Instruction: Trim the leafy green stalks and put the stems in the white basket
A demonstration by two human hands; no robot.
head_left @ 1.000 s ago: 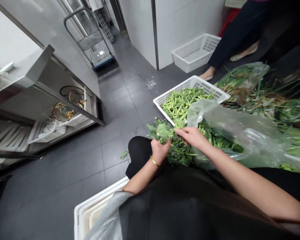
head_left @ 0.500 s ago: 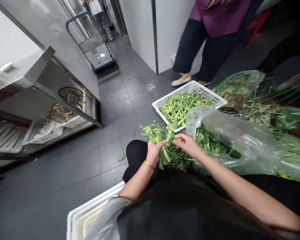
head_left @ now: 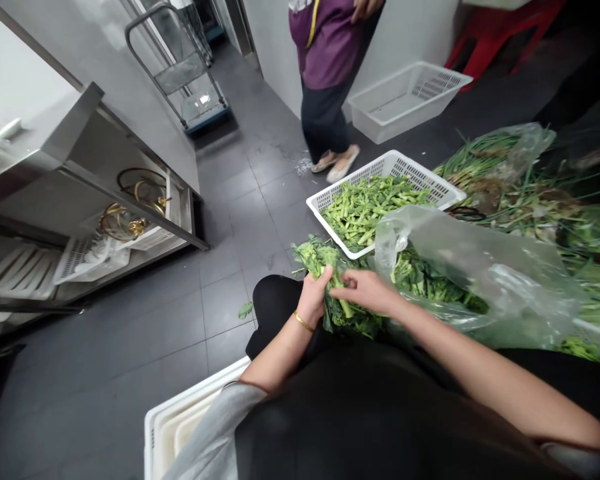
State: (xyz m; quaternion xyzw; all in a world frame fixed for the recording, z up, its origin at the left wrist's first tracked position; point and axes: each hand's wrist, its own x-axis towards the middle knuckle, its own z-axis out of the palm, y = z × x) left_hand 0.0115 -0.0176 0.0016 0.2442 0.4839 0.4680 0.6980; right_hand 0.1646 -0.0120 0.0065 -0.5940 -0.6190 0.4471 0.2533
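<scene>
My left hand [head_left: 314, 293] is closed round a bunch of leafy green vegetable stalks [head_left: 316, 255], held upright just above my knee. Against the same bunch, my right hand [head_left: 363, 291] has its fingers pinched together; what lies between them is hidden. More leafy greens [head_left: 365, 323] lie under and beside my hands. Just beyond is a white slotted basket [head_left: 341, 249] of trimmed green stalks [head_left: 367, 210]. To the right, a clear plastic bag [head_left: 480, 260] lies open with untrimmed greens [head_left: 430, 283] inside.
A person in a purple top [head_left: 325, 50] stands behind the basket, near a second white basket [head_left: 387, 120] and a red stool [head_left: 510, 33]. Spring onions [head_left: 485, 157] are heaped at right. A steel shelf [head_left: 130, 193] and a trolley [head_left: 203, 110] stand left. Stacked white bins [head_left: 180, 413] sit beside me.
My right hand has shifted left, closer in against the bunch in my left hand. The person in purple has stepped left, uncovering the second white basket and the red stool.
</scene>
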